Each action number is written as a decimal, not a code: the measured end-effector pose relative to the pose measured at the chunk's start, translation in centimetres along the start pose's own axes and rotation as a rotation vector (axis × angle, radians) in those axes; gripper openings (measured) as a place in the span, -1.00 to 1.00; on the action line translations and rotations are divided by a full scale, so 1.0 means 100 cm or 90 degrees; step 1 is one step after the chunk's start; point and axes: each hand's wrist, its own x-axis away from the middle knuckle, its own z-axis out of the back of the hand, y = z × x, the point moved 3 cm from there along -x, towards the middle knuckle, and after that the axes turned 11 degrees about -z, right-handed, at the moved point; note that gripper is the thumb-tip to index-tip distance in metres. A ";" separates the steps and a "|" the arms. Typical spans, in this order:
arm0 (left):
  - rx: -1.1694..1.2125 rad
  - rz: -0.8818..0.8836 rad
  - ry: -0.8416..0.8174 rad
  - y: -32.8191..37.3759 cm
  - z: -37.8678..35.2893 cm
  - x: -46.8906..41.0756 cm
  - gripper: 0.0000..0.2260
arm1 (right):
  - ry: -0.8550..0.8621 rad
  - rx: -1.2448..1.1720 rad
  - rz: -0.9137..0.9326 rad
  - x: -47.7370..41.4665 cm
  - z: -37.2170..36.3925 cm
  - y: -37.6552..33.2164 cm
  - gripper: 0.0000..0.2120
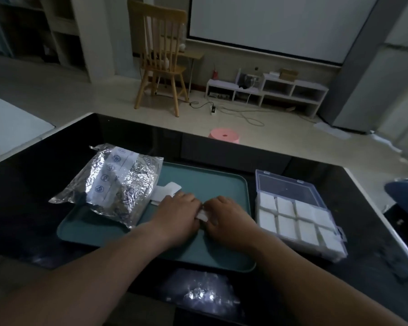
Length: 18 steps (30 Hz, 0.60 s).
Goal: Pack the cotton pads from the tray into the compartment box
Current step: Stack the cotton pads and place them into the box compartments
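Both hands are down, knuckles up: left hand point(176, 214) and right hand point(227, 217) meet fingertip to fingertip, pinching one white cotton pad point(202, 216) between them. Only a sliver of it shows, as the fingers cover the rest. It's mid-tray, low over the smooth teal tray point(222, 182). At ten o'clock, spare pads point(167, 191) poke out from under a crinkled foil bag point(118, 182) that overlaps the tray's left edge. At three o'clock sits the clear plastic compartment box point(299, 222), lid thrown back, its cells packed with soft white squares. A glossy black table point(45, 172) lies beneath it all.
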 end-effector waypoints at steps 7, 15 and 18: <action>0.071 0.029 0.091 -0.005 0.007 -0.006 -0.86 | -0.050 -0.021 -0.110 -0.009 0.034 0.024 -0.76; 0.384 0.182 0.076 -0.017 0.022 0.000 -0.86 | -0.019 -0.174 -0.071 -0.021 0.025 0.006 -0.61; 0.527 0.195 0.047 -0.016 0.020 0.003 -0.85 | 0.022 -0.328 -0.080 -0.019 0.037 0.005 -0.90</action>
